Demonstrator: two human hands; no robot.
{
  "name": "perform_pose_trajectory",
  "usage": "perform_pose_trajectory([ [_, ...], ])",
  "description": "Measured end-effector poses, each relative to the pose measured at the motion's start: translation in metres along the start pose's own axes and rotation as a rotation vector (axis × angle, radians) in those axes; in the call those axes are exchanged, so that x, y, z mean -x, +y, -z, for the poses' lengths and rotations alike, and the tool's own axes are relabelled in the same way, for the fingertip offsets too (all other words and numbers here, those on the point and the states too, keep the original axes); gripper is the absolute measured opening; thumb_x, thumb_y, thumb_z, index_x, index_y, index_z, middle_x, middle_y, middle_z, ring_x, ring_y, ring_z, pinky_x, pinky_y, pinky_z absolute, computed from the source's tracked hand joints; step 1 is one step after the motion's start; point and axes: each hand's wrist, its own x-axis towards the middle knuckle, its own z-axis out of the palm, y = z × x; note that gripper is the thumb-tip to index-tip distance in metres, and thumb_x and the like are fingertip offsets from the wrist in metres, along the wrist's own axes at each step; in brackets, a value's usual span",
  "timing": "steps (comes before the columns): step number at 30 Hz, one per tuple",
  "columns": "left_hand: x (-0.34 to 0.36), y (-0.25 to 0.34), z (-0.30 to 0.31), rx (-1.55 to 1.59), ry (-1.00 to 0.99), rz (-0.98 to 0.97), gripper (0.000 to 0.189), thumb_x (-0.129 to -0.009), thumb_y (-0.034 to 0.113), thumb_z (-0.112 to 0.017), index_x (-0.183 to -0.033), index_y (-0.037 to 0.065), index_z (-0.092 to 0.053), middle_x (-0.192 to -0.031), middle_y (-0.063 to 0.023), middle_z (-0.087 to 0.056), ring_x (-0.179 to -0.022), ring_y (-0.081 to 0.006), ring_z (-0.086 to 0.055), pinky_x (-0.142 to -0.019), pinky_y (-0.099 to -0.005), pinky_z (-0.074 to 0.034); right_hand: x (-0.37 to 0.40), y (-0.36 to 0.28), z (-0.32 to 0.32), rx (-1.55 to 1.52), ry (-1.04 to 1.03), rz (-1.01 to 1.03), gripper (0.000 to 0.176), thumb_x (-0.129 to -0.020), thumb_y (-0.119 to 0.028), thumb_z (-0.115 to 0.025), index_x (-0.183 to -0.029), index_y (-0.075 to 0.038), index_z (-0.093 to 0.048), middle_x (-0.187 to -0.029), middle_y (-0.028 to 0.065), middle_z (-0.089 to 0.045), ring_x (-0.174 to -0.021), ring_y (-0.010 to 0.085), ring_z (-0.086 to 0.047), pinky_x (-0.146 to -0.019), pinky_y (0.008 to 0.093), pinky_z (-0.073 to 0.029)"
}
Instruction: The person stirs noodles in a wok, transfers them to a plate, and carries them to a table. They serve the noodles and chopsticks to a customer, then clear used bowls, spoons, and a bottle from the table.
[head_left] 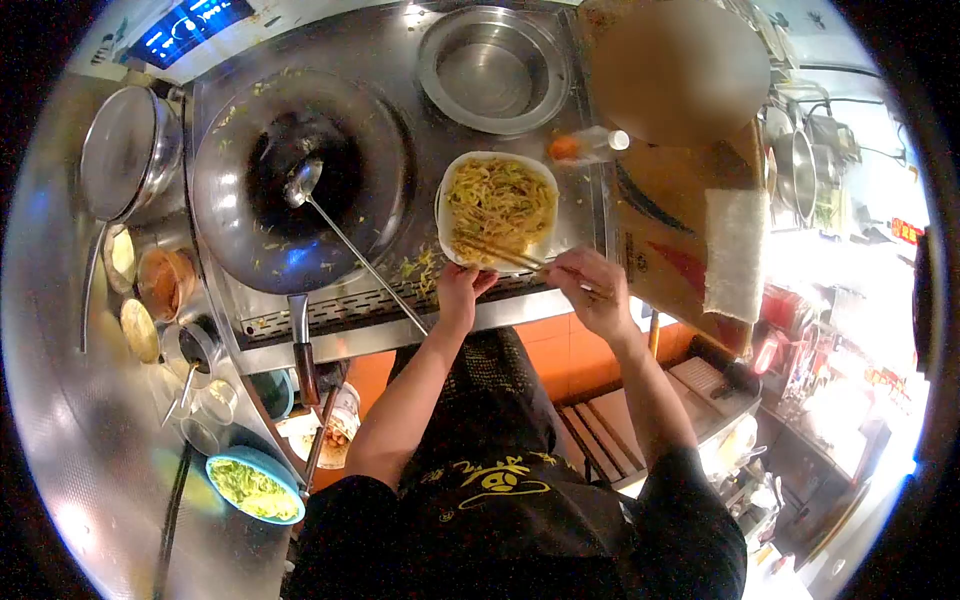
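A white, square-cornered bowl stands on the steel counter, filled with noodles mixed with green shreds. My left hand grips the bowl's near edge, its fingertips against the rim. In my right hand is a pair of chopsticks, the fingers closed round them. Their tips reach into the near side of the noodles. Left of the bowl sits a large dark wok with food scraps on its wall. A long-handled ladle lies across it, its handle running down toward my left forearm.
Behind the bowl is a round steel basin. A clear bottle with orange contents lies to its right, near a cardboard box. Seasoning containers and a blue bowl of shredded greens line the left side. The wok's handle overhangs the counter edge.
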Motion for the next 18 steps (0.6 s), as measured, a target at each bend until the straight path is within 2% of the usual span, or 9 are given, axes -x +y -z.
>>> perform_pose_trajectory([
  [2, 0.002, 0.001, -0.003, 0.042, 0.013, 0.007, 0.019, -0.098, 0.009, -0.052, -0.111, -0.004, -0.053, -0.102, -0.0143, -0.065, -0.087, -0.0242, -0.068, -0.082, -0.0385, -0.061, 0.001, 0.006, 0.000, 0.040, -0.041, 0.072, 0.005, -0.087, 0.001, -0.068, -0.090, 0.004, -0.068, -0.086, 0.0125, -0.067, -0.074, 0.0187, -0.063, -0.066, 0.0295, -0.050],
  [5, -0.001, -0.002, 0.006, -0.084, -0.096, -0.020, 0.031, -0.096, 0.010, -0.053, -0.124, 0.000, -0.047, -0.113, -0.0142, -0.061, -0.098, -0.0256, -0.065, -0.084, -0.0410, -0.060, 0.004, 0.036, -0.003, -0.070, 0.001, 0.041, 0.006, -0.086, 0.002, -0.068, -0.092, 0.005, -0.068, -0.087, 0.0125, -0.067, -0.077, 0.0195, -0.064, -0.066, 0.0295, -0.050],
  [8, 0.003, 0.001, 0.005, -0.081, -0.098, -0.036, 0.035, -0.096, 0.012, -0.054, -0.126, 0.000, -0.044, -0.114, -0.0131, -0.060, -0.095, -0.0237, -0.065, -0.087, -0.0389, -0.058, 0.006, 0.022, 0.007, -0.054, -0.005, 0.027, 0.006, -0.087, 0.002, -0.069, -0.091, 0.005, -0.068, -0.086, 0.0119, -0.067, -0.077, 0.0191, -0.064, -0.067, 0.0297, -0.050],
  [9, 0.005, 0.005, 0.007, -0.142, -0.050, 0.024, 0.029, -0.096, 0.011, -0.054, -0.122, 0.000, -0.047, -0.106, -0.0128, -0.061, -0.089, -0.0229, -0.065, -0.082, -0.0369, -0.058, 0.008, 0.015, 0.008, -0.128, 0.011, -0.053, 0.006, -0.085, 0.002, -0.069, -0.090, 0.005, -0.067, -0.085, 0.0121, -0.066, -0.076, 0.0205, -0.064, -0.067, 0.0305, -0.051],
  [11, 0.006, 0.021, 0.015, -0.259, 0.045, 0.139, 0.019, -0.097, 0.008, -0.053, -0.113, -0.001, -0.054, -0.091, -0.0122, -0.062, -0.078, -0.0213, -0.065, -0.074, -0.0328, -0.059, 0.005, -0.010, 0.020, 0.008, 0.035, 0.056, 0.006, -0.085, 0.003, -0.068, -0.090, 0.005, -0.067, -0.085, 0.0127, -0.066, -0.076, 0.0216, -0.064, -0.067, 0.0308, -0.051],
  [13, 0.005, 0.036, 0.019, -0.656, 0.248, -0.372, 0.017, -0.095, 0.009, -0.055, -0.108, -0.003, -0.057, -0.089, -0.0116, -0.061, -0.073, -0.0236, -0.064, -0.068, -0.0328, -0.054, 0.007, -0.013, 0.028, 0.066, 0.089, 0.112, 0.005, -0.085, 0.003, -0.067, -0.090, 0.005, -0.067, -0.085, 0.0133, -0.066, -0.075, 0.0222, -0.065, -0.067, 0.0312, -0.051],
  [16, -0.010, 0.093, 0.004, -1.238, 0.226, -0.960, 0.018, -0.094, 0.010, -0.058, -0.105, -0.004, -0.062, -0.090, -0.0148, -0.065, -0.067, -0.0255, -0.064, -0.063, -0.0364, -0.050, 0.030, -0.005, 0.041, 0.066, 0.201, 0.085, 0.004, -0.085, 0.004, -0.065, -0.089, 0.005, -0.066, -0.085, 0.0138, -0.067, -0.075, 0.0219, -0.065, -0.067, 0.0314, -0.051],
  [18, -0.038, 0.096, -0.007, -1.124, 0.259, -0.910, 0.019, -0.092, 0.012, -0.061, -0.101, -0.004, -0.066, -0.088, -0.0164, -0.067, -0.066, -0.0274, -0.064, -0.063, -0.0395, -0.050, 0.045, -0.005, 0.046, 0.114, 0.273, 0.057, 0.004, -0.087, 0.004, -0.063, -0.089, 0.004, -0.066, -0.085, 0.0135, -0.068, -0.074, 0.0207, -0.065, -0.067, 0.0314, -0.051],
])
